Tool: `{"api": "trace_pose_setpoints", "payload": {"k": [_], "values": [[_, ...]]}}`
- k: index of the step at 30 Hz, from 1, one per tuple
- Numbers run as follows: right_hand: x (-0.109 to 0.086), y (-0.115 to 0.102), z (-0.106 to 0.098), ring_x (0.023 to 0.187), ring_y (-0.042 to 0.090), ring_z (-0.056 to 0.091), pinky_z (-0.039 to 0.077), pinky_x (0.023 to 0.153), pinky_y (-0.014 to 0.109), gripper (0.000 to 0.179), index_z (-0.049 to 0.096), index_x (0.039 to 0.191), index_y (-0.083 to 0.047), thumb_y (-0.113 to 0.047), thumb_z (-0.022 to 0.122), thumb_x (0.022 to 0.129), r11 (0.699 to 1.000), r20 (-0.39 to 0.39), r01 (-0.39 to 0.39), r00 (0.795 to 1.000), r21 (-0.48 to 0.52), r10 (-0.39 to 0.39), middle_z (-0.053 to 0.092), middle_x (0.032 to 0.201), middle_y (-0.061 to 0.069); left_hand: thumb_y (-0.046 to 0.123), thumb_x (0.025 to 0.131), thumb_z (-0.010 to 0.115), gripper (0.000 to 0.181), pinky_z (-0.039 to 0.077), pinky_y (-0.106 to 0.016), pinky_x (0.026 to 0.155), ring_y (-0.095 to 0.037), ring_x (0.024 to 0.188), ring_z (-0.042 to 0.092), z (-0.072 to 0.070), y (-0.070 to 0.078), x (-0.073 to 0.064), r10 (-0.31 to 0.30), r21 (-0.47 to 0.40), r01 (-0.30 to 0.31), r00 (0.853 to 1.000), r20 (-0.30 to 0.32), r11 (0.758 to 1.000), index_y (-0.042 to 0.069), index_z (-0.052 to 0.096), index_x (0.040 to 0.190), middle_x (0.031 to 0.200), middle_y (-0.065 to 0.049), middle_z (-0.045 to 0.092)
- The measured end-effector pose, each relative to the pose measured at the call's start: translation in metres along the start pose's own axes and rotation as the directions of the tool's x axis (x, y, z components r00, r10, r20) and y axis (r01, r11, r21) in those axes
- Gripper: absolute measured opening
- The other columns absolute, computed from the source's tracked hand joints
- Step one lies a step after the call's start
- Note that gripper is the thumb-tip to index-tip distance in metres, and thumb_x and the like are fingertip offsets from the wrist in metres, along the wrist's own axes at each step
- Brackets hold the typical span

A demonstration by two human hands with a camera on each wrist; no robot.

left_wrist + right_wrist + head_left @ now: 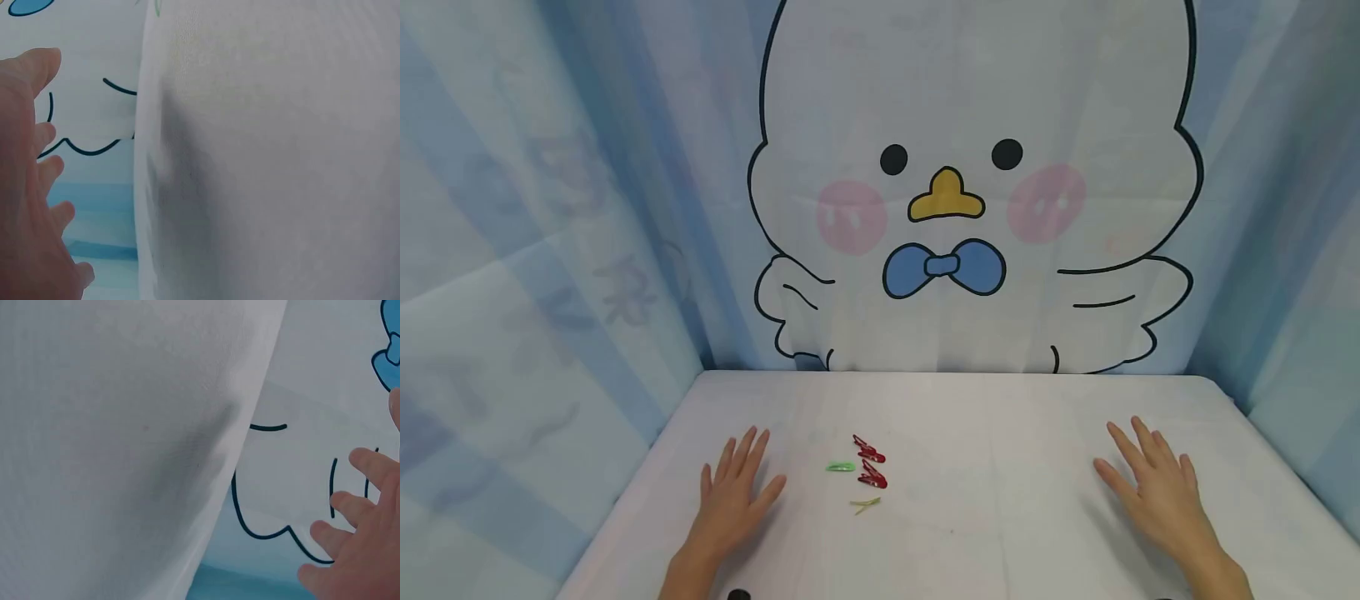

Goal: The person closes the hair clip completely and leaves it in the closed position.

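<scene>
Two red snap hair clips (872, 475) lie one behind the other, left of the table's middle, with their parts spread apart. Just left of them is a light green hair clip (841, 467), slim and flat. A small yellowish clip (866, 504) with crossed prongs lies nearer the front. My left hand (730, 504) is to the left of the clips, fingers spread and nothing in it. Far over on the right, my right hand (1161, 492) also has its fingers spread and holds nothing. Both hands hover over the table, their shadows cast beneath them.
The white-covered table (1000, 417) reaches back to a curtain (947, 325) printed with a cartoon bird in a blue bow tie. Blue and white curtains (512, 292) hang along both sides. A small black object (739, 594) shows at the front edge by the left wrist.
</scene>
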State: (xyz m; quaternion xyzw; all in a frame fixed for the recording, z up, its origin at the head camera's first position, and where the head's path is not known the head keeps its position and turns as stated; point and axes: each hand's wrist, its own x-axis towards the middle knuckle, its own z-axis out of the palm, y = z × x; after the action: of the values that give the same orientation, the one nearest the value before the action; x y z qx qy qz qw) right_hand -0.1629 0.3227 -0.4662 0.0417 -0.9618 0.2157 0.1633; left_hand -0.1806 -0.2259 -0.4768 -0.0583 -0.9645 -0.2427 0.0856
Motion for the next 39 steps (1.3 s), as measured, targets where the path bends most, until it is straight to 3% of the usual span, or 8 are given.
{"api": "trace_pose_setpoints", "payload": {"k": [8,14,17,21,26,29,34,39], "values": [[0.007,-0.012,0.009,0.131,0.061,0.032,0.016,0.105,0.075,0.062,0.045,0.145,0.003,-0.033,0.065,0.099,0.996,-0.076,0.052,0.996,0.071,-0.046,0.033,0.149,0.037,0.034,0.098,0.065,0.069,0.009,-0.076,0.106,-0.049,0.144,0.022,0.005,0.007,0.007,0.056,-0.083,-0.061,0.996,-0.062,0.995,0.006,0.038,0.154,0.158,-0.022,0.033],[0.014,-0.031,0.018,0.128,0.061,0.038,0.031,0.097,0.073,0.062,0.046,0.145,0.003,-0.033,0.067,0.098,0.995,-0.025,0.015,1.0,0.096,-0.013,0.037,0.148,0.036,0.025,0.093,0.072,0.065,0.024,-0.071,0.105,-0.047,0.136,0.039,0.015,0.01,0.011,0.12,-0.144,-0.136,0.986,-0.114,0.98,-0.001,0.046,0.147,0.148,-0.026,0.045],[0.016,-0.041,0.022,0.129,0.059,0.038,0.032,0.098,0.073,0.062,0.047,0.144,0.003,-0.035,0.065,0.099,0.993,0.002,0.004,1.0,0.114,-0.004,0.038,0.148,0.035,0.022,0.093,0.073,0.063,0.029,-0.065,0.107,-0.046,0.135,0.041,0.02,0.015,0.012,0.111,-0.189,-0.127,0.989,-0.094,0.974,-0.002,0.048,0.145,0.145,-0.026,0.048],[0.018,-0.053,0.027,0.132,0.056,0.038,0.032,0.102,0.07,0.06,0.047,0.144,0.004,-0.035,0.063,0.1,0.988,0.026,0.0,1.0,0.155,-0.004,0.038,0.148,0.032,0.021,0.094,0.072,0.06,0.028,-0.061,0.11,-0.044,0.137,0.04,0.026,0.024,0.013,0.047,-0.257,-0.051,0.999,-0.022,0.965,0.0,0.048,0.145,0.146,-0.023,0.048],[0.021,-0.065,0.034,0.135,0.051,0.038,0.032,0.105,0.066,0.058,0.047,0.145,0.002,-0.033,0.062,0.101,0.982,0.074,-0.028,0.997,0.188,0.014,0.04,0.149,0.028,0.02,0.094,0.072,0.058,0.028,-0.058,0.111,-0.041,0.138,0.04,0.034,0.033,0.016,-0.016,-0.323,0.028,0.999,0.041,0.946,0.003,0.049,0.145,0.147,-0.02,0.049],[0.023,-0.072,0.039,0.135,0.049,0.039,0.033,0.106,0.064,0.056,0.049,0.144,0.001,-0.033,0.062,0.102,0.976,0.1,-0.042,0.995,0.213,0.021,0.043,0.148,0.027,0.018,0.094,0.072,0.056,0.03,-0.058,0.111,-0.04,0.136,0.043,0.04,0.035,0.017,-0.011,-0.338,0.025,0.999,0.045,0.941,0.002,0.051,0.143,0.144,-0.019,0.052],[0.026,-0.084,0.046,0.136,0.048,0.04,0.033,0.106,0.063,0.051,0.051,0.143,0.0,-0.028,0.062,0.102,0.965,0.123,-0.055,0.992,0.256,0.024,0.045,0.147,0.027,0.014,0.091,0.073,0.051,0.033,-0.056,0.108,-0.039,0.128,0.05,0.047,0.032,0.021,0.046,-0.306,-0.04,0.999,0.011,0.951,0.0,0.056,0.137,0.132,-0.016,0.06],[0.029,-0.092,0.052,0.135,0.046,0.043,0.034,0.107,0.061,0.051,0.052,0.143,0.0,-0.026,0.063,0.101,0.958,0.131,-0.047,0.991,0.283,0.01,0.047,0.147,0.026,0.016,0.088,0.077,0.047,0.036,-0.056,0.105,-0.037,0.122,0.053,0.05,0.031,0.025,0.067,-0.271,-0.061,0.998,0.013,0.961,0.001,0.062,0.13,0.123,-0.012,0.064]]}}
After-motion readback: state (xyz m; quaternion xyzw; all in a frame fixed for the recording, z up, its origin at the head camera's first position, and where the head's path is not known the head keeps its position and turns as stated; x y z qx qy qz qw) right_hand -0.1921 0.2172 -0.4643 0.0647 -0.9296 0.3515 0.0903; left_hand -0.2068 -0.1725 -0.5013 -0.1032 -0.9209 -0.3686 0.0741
